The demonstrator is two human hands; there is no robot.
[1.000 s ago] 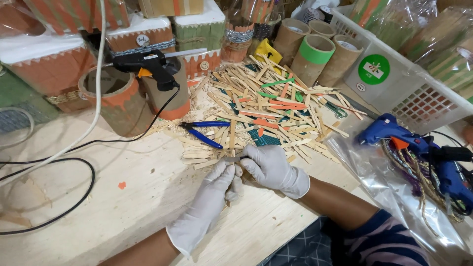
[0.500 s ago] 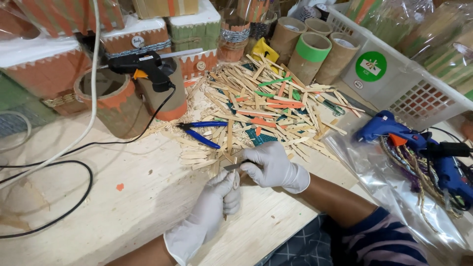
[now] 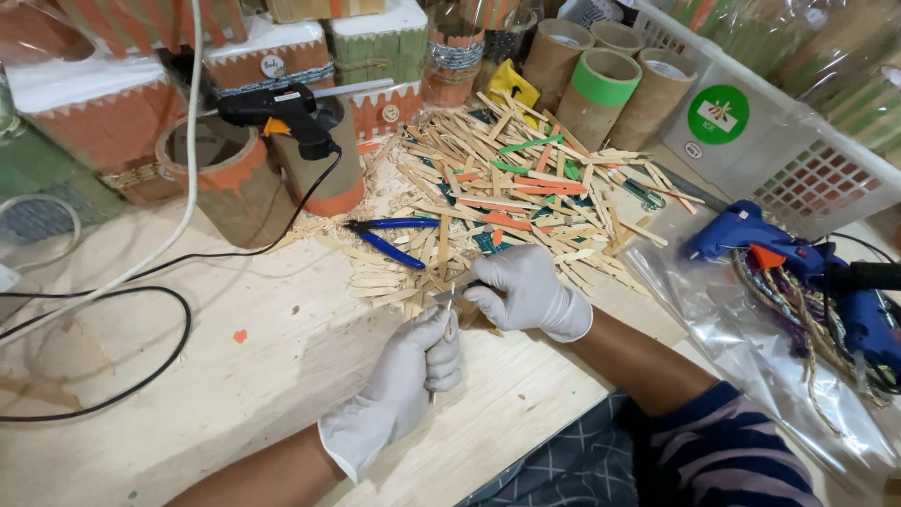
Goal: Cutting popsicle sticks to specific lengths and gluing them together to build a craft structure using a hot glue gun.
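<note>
White disposable gloves cover the left hand (image 3: pixel 413 361) and right hand (image 3: pixel 527 291) — dark striped sleeve, checked cloth below.

A thin pale wooden stick (image 3: pixel 449 330) stands nearly upright at the near edge of the stick pile (image 3: pixel 507 188).

Both hands wear white gloves; the left hand (image 3: pixel 424 352) is curled into a loose fist, fingers (image 3: pixel 447 330) folded inward, forearm bare and reaching up from the lower edge; the right hand (image 3: pixel 527 286) lies just beside it, palm down, fingers bent, its bare forearm running back to a striped sleeve.
</note>
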